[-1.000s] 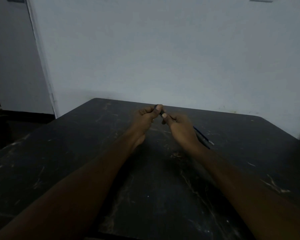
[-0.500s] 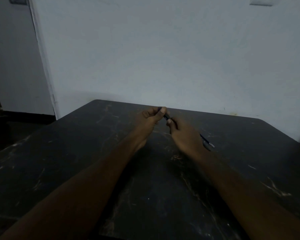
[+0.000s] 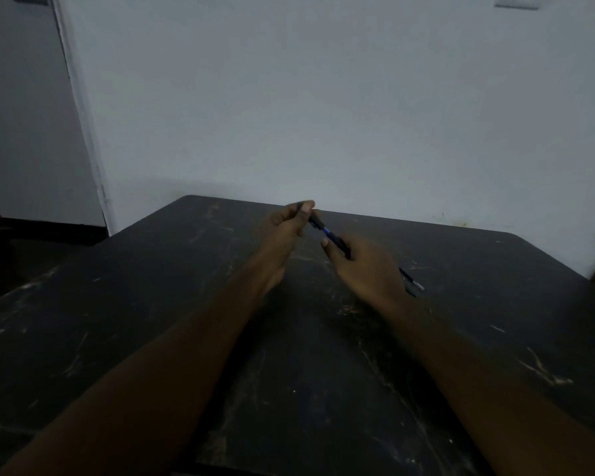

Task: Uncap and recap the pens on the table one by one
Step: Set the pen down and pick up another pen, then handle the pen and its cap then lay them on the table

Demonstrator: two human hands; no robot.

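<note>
Standing against a pale wall (image 3: 323, 97), the scuffed dark counter (image 3: 152, 304) carries both hands: left hand (image 3: 282, 231) fingers pinch the cap (image 3: 312, 219), right hand (image 3: 368, 266) fingers grip the pen (image 3: 337, 240).

Matt, scratched dark table (image 3: 289, 372); smooth plastic-looking pen (image 3: 337, 240); matt painted wall (image 3: 323, 97).

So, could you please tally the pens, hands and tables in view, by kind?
Slim dark pens: 2 (held pen, lying pen behind the right hand)
Hands: 2 (left hand, right hand)
Scuffed black table: 1
Total: 5
</note>
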